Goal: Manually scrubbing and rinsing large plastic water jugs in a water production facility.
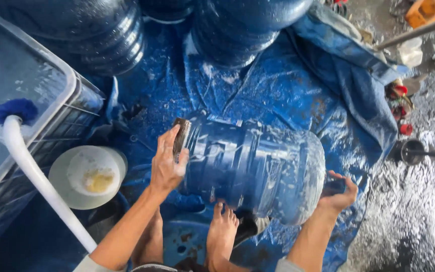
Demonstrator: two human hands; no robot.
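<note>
Suds coat the big blue ribbed plastic water jug, likely slippery, left hand pressing a sponge at nine o'clock, right hand fingers curled around its neck at three.

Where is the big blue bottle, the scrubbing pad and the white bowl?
big blue bottle (252, 168), head view, on its ribbed side.
scrubbing pad (180, 137), head view, on the dark edge above the left hand's fingers.
white bowl (87, 177), head view, on its soapy inside.
</note>
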